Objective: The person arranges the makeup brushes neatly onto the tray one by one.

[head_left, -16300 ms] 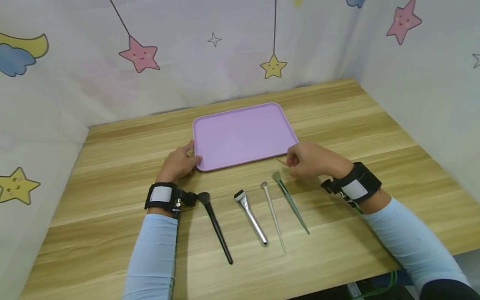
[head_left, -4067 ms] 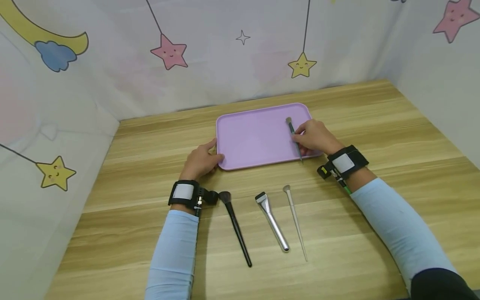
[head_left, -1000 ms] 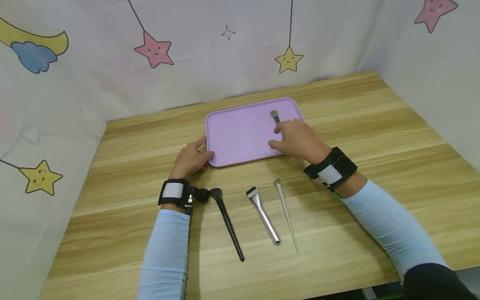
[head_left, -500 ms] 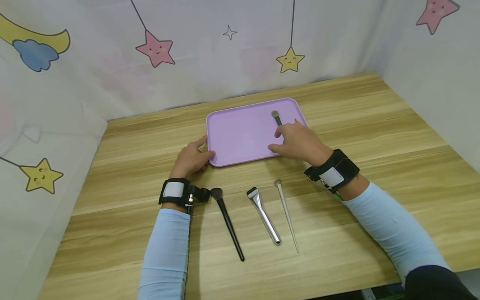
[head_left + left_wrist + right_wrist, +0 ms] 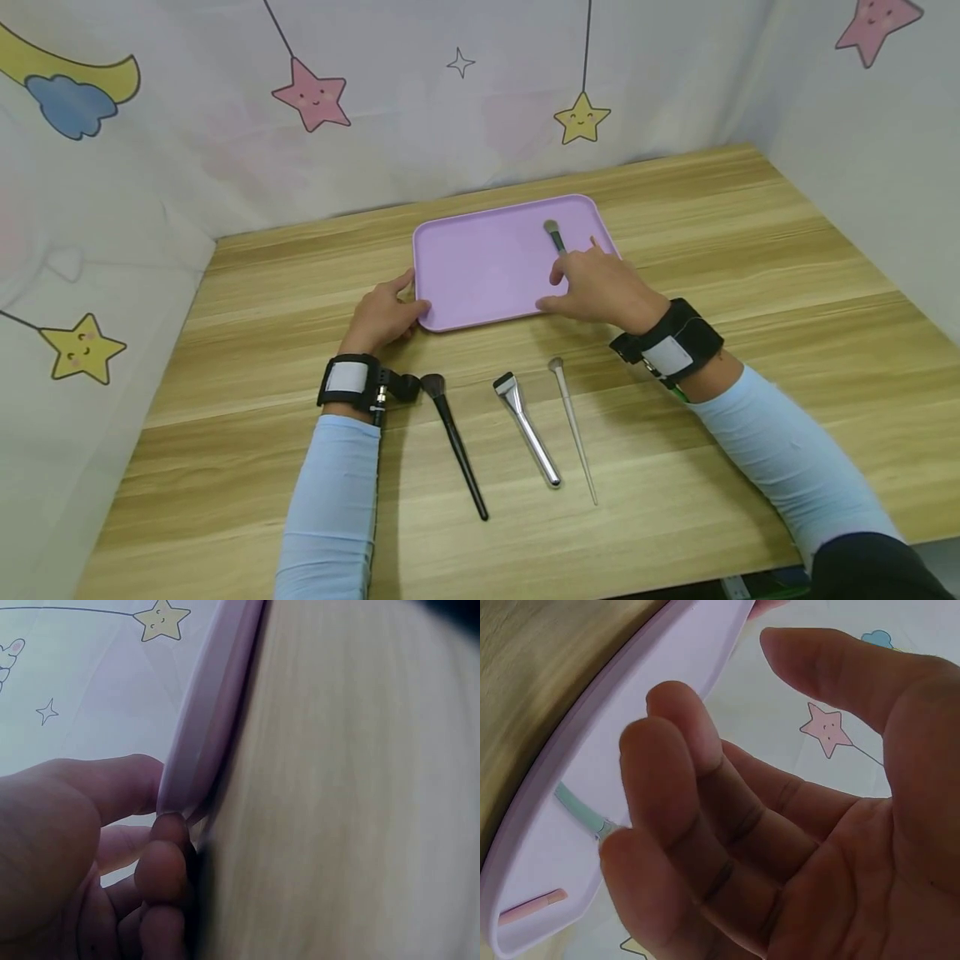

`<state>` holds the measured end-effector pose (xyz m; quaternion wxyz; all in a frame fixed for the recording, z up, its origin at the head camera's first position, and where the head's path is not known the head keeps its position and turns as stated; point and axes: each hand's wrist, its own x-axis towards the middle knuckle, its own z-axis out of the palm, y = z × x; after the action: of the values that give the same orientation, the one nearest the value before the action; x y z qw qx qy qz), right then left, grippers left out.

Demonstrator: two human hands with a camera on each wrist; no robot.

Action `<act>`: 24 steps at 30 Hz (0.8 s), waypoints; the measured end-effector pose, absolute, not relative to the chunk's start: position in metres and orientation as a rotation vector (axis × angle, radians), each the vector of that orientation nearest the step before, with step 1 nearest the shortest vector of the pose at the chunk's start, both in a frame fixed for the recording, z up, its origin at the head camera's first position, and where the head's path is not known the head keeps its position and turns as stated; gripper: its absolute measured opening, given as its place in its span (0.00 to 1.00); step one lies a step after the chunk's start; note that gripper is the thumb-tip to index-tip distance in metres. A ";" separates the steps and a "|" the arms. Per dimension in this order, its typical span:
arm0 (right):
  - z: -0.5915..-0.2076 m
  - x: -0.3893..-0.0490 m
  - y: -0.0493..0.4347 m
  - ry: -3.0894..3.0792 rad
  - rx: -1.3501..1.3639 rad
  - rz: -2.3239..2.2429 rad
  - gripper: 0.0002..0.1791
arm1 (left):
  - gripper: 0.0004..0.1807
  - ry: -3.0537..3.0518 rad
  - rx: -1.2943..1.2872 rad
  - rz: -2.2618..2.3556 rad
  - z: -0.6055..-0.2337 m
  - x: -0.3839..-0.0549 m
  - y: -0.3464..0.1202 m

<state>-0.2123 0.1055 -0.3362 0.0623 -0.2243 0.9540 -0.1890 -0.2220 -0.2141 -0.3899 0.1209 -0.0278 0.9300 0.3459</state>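
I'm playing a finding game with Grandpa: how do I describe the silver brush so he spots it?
On the wooden table, find the purple tray. Below it in the head view, the silver brush lies between a black brush and a thin pale brush. It alone has a silver handle and flat, straight-edged tip.

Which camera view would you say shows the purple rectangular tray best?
The head view: it shows most of the purple tray from above, with the right hand hiding its near right corner. The left wrist view gives only its edge, side-on; the right wrist view shows a slanted part, partly hidden behind that hand.
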 end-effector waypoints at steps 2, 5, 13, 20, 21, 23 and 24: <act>-0.335 -0.211 0.105 2.871 -0.695 -0.552 0.25 | 0.41 2.716 -0.084 1.012 -0.390 -0.222 -0.214; -0.335 -0.210 0.106 2.843 -0.716 -0.534 0.25 | 0.41 2.713 -0.084 1.015 -0.390 -0.222 -0.214; -0.335 -0.209 0.107 2.771 -0.724 -0.491 0.21 | 0.41 2.714 -0.085 1.017 -0.390 -0.222 -0.214; -0.335 -0.208 0.107 2.714 -0.733 -0.480 0.18 | 0.41 2.715 -0.081 1.020 -0.389 -0.221 -0.214; -0.334 -0.208 0.107 2.709 -0.738 -0.475 0.18 | 0.41 2.715 -0.082 1.019 -0.389 -0.221 -0.214; -0.335 -0.208 0.107 2.703 -0.741 -0.474 0.17 | 0.41 2.715 -0.084 1.020 -0.390 -0.221 -0.213; -0.335 -0.208 0.108 2.702 -0.742 -0.476 0.17 | 0.41 2.717 -0.086 1.020 -0.390 -0.221 -0.213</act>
<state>-0.2082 0.1075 -0.3348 0.1492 -0.2580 0.9401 -0.1655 -0.2215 -0.2134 -0.3897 0.1186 -0.0293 0.9292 0.3489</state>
